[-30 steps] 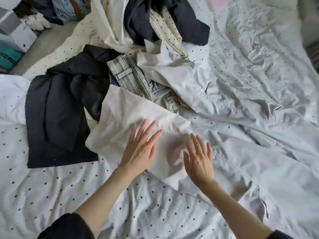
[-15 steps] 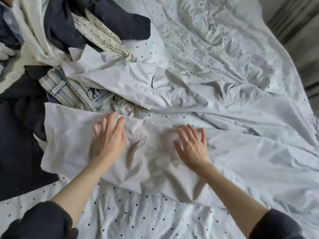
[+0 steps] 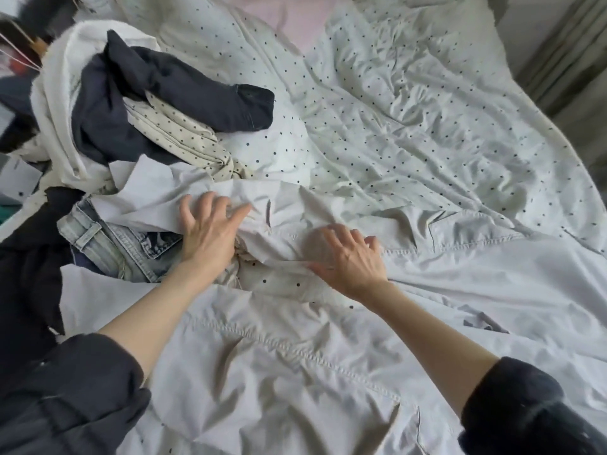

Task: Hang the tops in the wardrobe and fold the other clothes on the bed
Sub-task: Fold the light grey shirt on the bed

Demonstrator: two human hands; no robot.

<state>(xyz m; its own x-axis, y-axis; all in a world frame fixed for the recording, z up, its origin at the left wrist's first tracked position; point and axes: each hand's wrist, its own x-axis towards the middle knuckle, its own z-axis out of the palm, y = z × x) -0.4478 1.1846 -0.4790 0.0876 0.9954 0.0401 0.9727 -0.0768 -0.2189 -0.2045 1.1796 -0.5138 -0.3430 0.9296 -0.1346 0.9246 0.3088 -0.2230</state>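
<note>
Pale grey trousers (image 3: 328,362) lie spread over the dotted bed cover (image 3: 427,126), one leg near me and the other leg (image 3: 443,231) across the middle. My left hand (image 3: 210,231) rests on the far leg's left part with fingers spread and bent. My right hand (image 3: 351,254) pinches that leg's near edge, thumb under the hem and fingers curled on top. Light blue jeans (image 3: 108,238) sit crumpled just left of my left hand.
A heap at the upper left holds a dark navy garment (image 3: 157,90), a cream dotted garment (image 3: 184,139) and a white garment (image 3: 56,93). A black garment (image 3: 26,257) lies at the left edge. Curtains (image 3: 558,44) hang beyond the bed's right side.
Both hands left the near trouser leg, where they lay flat, and moved up onto the far leg. My right hand has taken hold of its edge.
</note>
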